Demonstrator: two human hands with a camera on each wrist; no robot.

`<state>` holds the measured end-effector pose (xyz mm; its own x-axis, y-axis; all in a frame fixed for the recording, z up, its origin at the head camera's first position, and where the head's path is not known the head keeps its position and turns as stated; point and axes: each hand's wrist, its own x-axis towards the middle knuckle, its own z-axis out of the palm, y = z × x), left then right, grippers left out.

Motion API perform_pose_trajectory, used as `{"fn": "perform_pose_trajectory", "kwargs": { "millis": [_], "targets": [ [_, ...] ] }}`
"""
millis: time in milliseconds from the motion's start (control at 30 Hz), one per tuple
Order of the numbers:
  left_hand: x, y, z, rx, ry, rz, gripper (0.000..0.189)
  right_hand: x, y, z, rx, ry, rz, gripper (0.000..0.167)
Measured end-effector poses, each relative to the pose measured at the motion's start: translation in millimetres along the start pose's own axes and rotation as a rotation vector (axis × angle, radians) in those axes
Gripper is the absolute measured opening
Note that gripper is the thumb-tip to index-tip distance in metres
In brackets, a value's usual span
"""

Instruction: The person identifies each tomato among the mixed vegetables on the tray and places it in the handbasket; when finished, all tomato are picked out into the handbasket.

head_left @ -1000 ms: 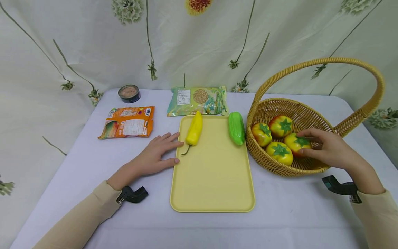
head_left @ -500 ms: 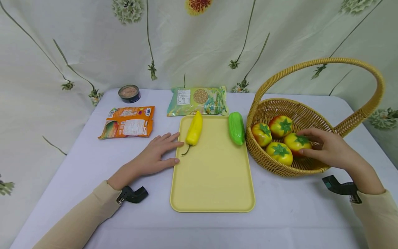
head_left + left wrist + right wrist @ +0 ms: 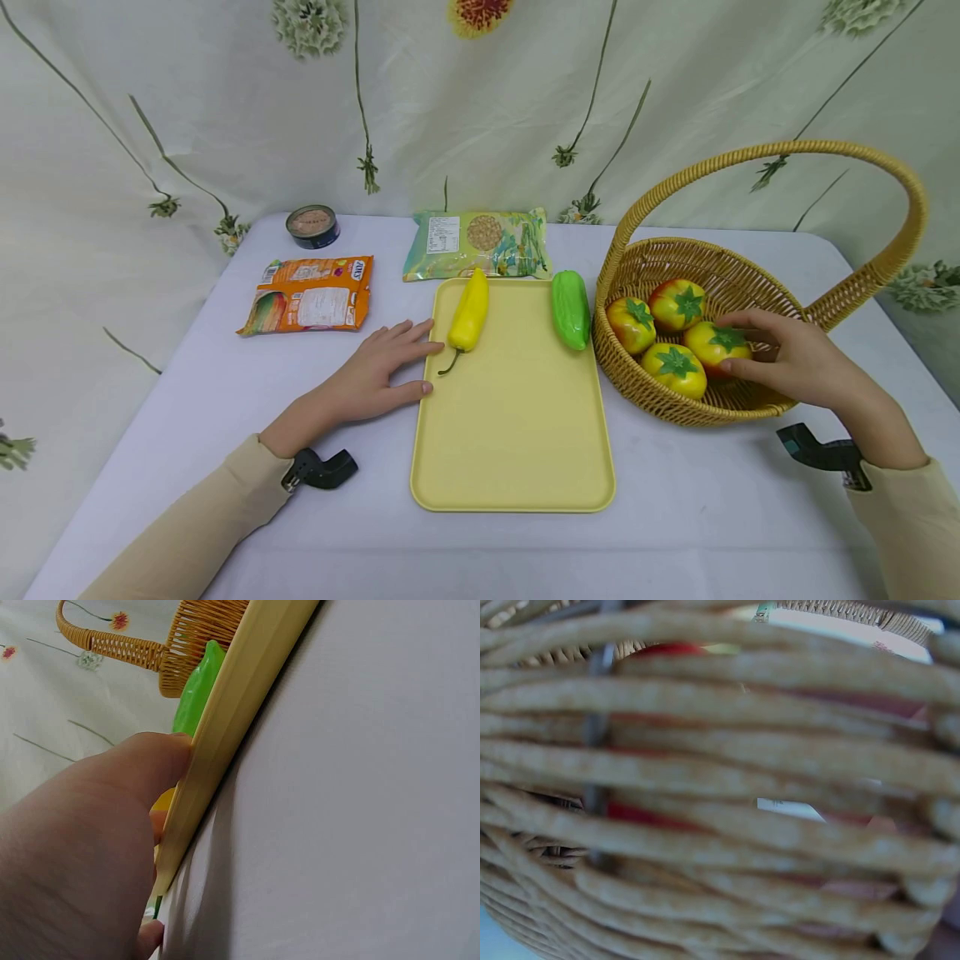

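My left hand (image 3: 375, 375) lies with fairly straight, spread fingers at the left edge of a pale yellow tray (image 3: 517, 450); its thumb touches the rim in the left wrist view. A yellow pepper (image 3: 470, 312) with a dark stem lies at the tray's upper left, and a green vegetable (image 3: 572, 310) on its upper right edge. In the wicker basket (image 3: 652, 400), my right hand (image 3: 795, 354) curls thumb and fingers round a yellow-red toy persimmon (image 3: 708, 346) with a green leafy top. Basket weave (image 3: 705, 772) hides most of that hand in the right wrist view.
Other persimmons (image 3: 673, 371) sit beside the held one. The basket's tall handle (image 3: 825, 148) arches over them. Behind the tray lies a green food packet (image 3: 480, 243). To the left are an orange packet (image 3: 315, 293) and a small round tin (image 3: 312, 225).
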<state>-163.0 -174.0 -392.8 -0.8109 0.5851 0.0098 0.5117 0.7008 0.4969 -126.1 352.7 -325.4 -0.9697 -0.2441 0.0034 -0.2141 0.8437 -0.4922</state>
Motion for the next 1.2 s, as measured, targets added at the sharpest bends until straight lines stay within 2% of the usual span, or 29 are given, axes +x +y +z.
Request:
{"fn": "perform_pose_trajectory", "kwargs": {
  "millis": [300, 567, 733, 900, 1067, 1200],
  "targets": [
    [1.1, 0.8, -0.7, -0.006, -0.002, 0.000, 0.060, 0.7, 0.6, 1.2, -0.004, -0.003, -0.003, 0.051],
    [0.5, -1.9, -0.7, 0.004, 0.001, 0.009, 0.060, -0.4, -0.9, 2.9, 0.011, 0.012, -0.037, 0.049],
    [0.3, -3.2, -2.5, 0.024, -0.021, 0.000, 0.060, -1.0, -4.8, 3.1, -0.013, -0.001, -0.041, 0.052],
    [-1.2, -1.7, -10.4, 0.074, -0.037, 0.003, 0.061, -2.9, -6.6, 0.5, -0.062, -0.010, -0.056, 0.056],
    [-3.0, 3.1, -22.9, 0.131, -0.041, -0.020, 0.061, -4.5, -6.5, -3.0, -0.093, -0.002, -0.072, 0.056],
    [-5.1, 1.4, -31.1, 0.153, -0.033, -0.024, 0.060, -4.6, -5.5, -3.6, -0.101, 0.005, -0.073, 0.057]
  ]
}}
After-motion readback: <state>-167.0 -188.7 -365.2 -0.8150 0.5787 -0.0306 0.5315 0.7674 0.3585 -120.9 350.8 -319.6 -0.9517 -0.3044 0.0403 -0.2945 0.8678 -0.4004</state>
